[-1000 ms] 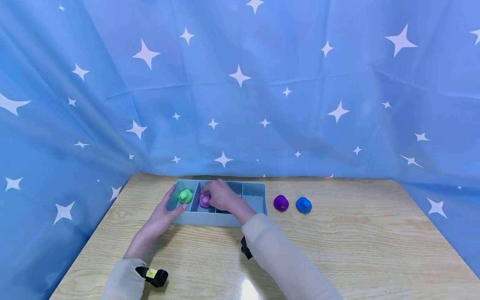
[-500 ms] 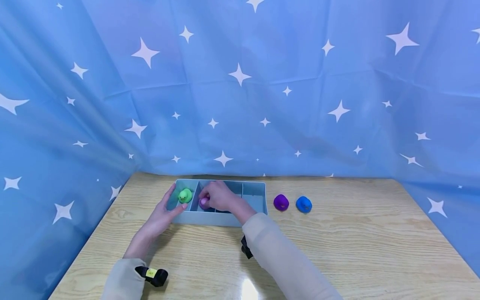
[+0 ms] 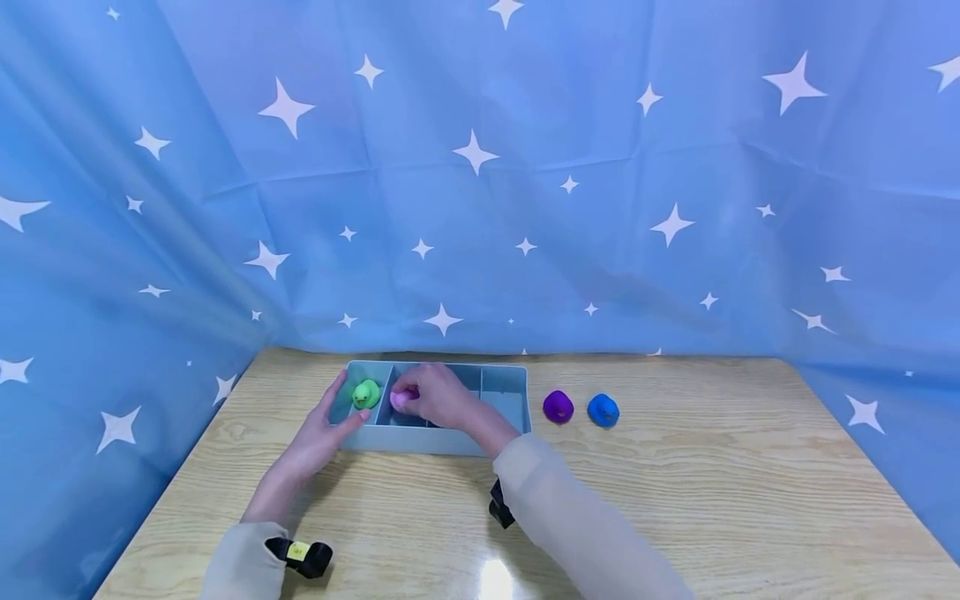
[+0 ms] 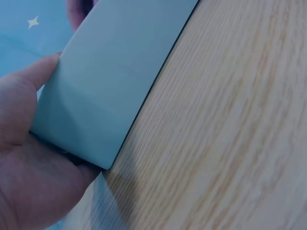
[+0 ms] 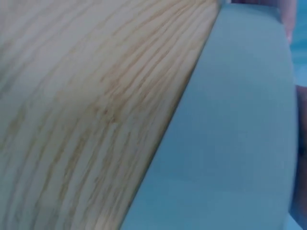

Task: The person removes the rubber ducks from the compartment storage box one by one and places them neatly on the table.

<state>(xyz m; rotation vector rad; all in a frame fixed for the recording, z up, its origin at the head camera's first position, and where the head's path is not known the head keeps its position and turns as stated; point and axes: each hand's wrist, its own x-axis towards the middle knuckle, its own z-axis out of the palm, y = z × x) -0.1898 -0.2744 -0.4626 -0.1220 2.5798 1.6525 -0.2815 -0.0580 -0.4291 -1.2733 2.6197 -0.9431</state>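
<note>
A long grey-blue divided box (image 3: 431, 441) stands near the back of the table. My left hand (image 3: 313, 443) holds its left end, fingers along the side and thumb over the front rim; in the left wrist view the thumb bears on the corner of the box wall (image 4: 108, 91). A green toy duck (image 3: 366, 394) sits in the leftmost compartment. Inside the neighbouring compartment, my right hand (image 3: 444, 399) pinches a pink toy duck (image 3: 400, 402), partly covered by the fingers. The right wrist view is mostly filled by the box's front wall (image 5: 225, 124).
To the box's right, a purple toy duck (image 3: 558, 407) and a blue toy duck (image 3: 603, 410) sit side by side on the wooden table (image 3: 720, 483). A blue curtain (image 3: 480, 208) with white stars hangs right behind the table's back edge and along its left.
My right fingers have closed further over the pink duck, which has shifted slightly to the left in its compartment. The left hand keeps its place on the box.
</note>
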